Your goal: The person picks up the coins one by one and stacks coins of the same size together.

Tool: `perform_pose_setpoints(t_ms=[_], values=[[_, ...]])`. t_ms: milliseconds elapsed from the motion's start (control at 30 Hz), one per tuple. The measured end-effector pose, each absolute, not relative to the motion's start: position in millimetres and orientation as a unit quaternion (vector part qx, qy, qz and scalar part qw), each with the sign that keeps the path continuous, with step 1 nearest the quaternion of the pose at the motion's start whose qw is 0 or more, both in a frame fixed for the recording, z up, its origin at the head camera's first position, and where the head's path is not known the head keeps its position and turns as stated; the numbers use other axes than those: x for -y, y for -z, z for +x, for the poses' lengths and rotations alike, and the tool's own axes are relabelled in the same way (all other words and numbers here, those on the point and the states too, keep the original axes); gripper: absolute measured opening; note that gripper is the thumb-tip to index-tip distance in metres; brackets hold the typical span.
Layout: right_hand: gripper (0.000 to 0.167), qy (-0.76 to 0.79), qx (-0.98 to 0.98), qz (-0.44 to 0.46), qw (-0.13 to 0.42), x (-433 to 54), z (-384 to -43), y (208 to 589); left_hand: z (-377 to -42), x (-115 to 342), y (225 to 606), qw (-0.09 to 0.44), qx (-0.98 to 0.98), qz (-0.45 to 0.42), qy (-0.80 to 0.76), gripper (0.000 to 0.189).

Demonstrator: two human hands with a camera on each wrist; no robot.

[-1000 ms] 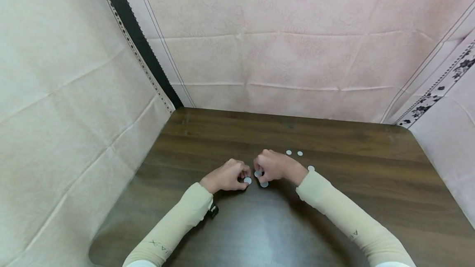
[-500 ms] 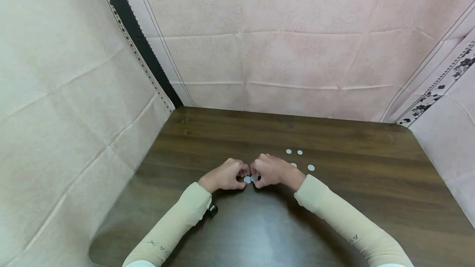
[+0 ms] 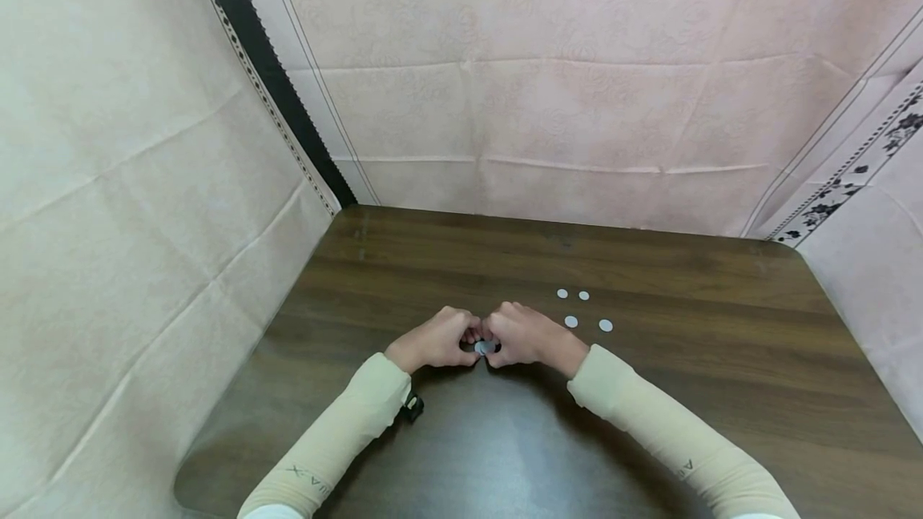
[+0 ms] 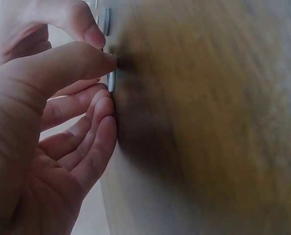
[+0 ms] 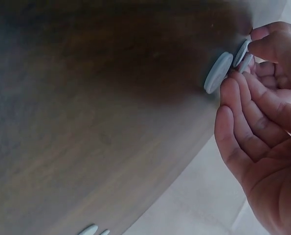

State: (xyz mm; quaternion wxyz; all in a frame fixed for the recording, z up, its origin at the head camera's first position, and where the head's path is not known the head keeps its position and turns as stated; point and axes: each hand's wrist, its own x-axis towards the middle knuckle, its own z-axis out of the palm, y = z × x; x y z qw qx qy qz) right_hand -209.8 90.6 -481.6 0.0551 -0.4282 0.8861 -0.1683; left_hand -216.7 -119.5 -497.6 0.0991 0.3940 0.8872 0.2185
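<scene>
Pinching small white discs (image 3: pixel 481 348) close to the table (image 3: pixel 433 263): part-done, by judgement.

Note left hand (image 3: pixel 436 340) and right hand (image 3: pixel 530 335) side by side, each clamped on a disc between thumb and fingers. Count as done, by judgement: held discs brought together, seemingly overlapping in the head view. Exact contact: cannot tell, hidden by fingers. Count as left: letting go. Find four loose discs (image 3: pixel 571 321) on the table beyond the right hand, untouched; find another disc (image 5: pixel 218 73) just beside the right fingertips.
</scene>
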Motion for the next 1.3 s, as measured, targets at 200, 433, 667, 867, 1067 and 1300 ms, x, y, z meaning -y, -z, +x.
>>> perform_pose_setpoints(t_ms=[200,433,667,867,1067,1300], values=[[0.016,0.165,-0.892,-0.419,0.039,-88.7,-207.6,482.3,-218.1,119.1,498.4,0.106,-0.892,0.382,-0.220,0.017],[0.017,0.168,-0.894,-0.414,0.035,-87.6,-205.2,481.7,-218.4,118.7,497.3,0.113,-0.893,0.374,-0.223,0.017],[0.020,0.164,-0.895,-0.414,0.034,-86.7,-204.8,482.4,-217.8,117.8,494.9,0.121,-0.896,0.364,-0.225,0.017],[0.020,0.154,-0.894,-0.421,0.030,-84.7,-204.4,483.7,-217.0,117.5,493.1,0.125,-0.896,0.363,-0.224,0.017],[0.024,0.153,-0.895,-0.418,0.028,-83.6,-204.4,483.6,-217.0,117.1,492.2,0.129,-0.896,0.359,-0.227,0.016],[0.029,0.161,-0.892,-0.421,0.028,-83.3,-204.8,484.4,-216.4,118.8,491.3,0.134,-0.896,0.357,-0.228,0.015]])
